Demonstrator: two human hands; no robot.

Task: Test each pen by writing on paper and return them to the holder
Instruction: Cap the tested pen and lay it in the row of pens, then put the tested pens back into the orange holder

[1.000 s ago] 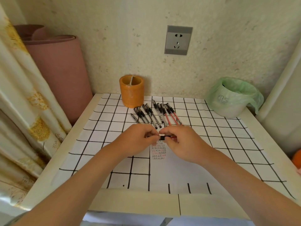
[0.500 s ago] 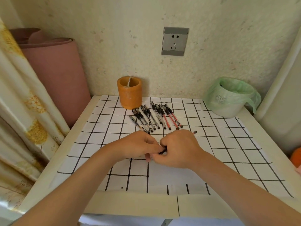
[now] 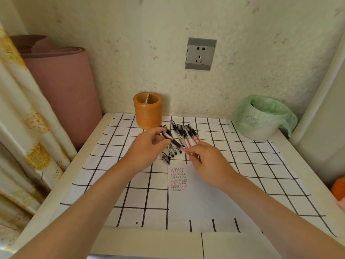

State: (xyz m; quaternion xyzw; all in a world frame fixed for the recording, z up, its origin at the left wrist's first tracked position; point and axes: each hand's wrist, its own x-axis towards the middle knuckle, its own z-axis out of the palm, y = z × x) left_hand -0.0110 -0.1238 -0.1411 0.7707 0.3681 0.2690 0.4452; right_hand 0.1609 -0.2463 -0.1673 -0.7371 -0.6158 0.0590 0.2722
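- The counter (image 3: 130, 243) carries a black-grid cover, and on it a white paper sheet (image 3: 201, 202) lies nearest the person. A block of small black and red test marks (image 3: 178, 178) sits in the sheet's upper left corner.
- The right hand (image 3: 210, 165) is raised above the sheet's far edge, forearm angled in from the lower right. Its fingertips (image 3: 192, 152) pinch the red barrel end of the held pen (image 3: 177, 144).
- The left hand (image 3: 147, 146) reaches in from the lower left, palm turned inward. Thumb and fingers close narrowly on the pen's black end.
- The held pen spans the gap between both hands, tilted and clear of the cover. Whether its cap is on cannot be told.
- Handling, as a judgement: the pen is light, stiff and smooth. A fingertip pinch at the ribbed grip section should hold best, and a loose cap would roll away easily.
- The row of pens (image 3: 183, 134) lies just beyond the hands, side by side and touching.
- The orange pen holder (image 3: 147, 116) stands upright near the wall, just left of the row, with one pen inside it.
- A bag-lined bin (image 3: 261, 118) stands well apart at the far right.
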